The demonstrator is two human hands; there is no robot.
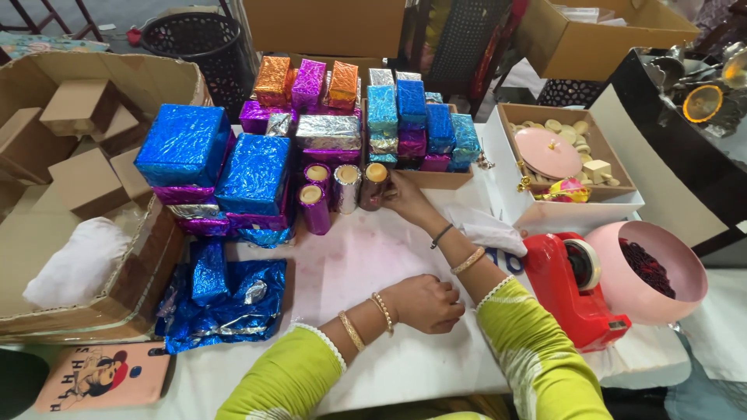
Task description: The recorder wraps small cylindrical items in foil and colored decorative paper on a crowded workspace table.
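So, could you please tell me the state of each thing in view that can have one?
Right hand: fingers touching a copper foil-wrapped cylinder, which stands upright.
Left hand: closed in a loose fist, resting on the table.
Red tape dispenser: roll loaded.
Pink bowl: holds dark beads.
Small cardboard box: open.
Blue foil: crumpled, loose.

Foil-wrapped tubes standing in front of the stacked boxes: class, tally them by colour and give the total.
Purple tubes: 2
Silver tube: 1
Maroon tube: 1
Total: 4
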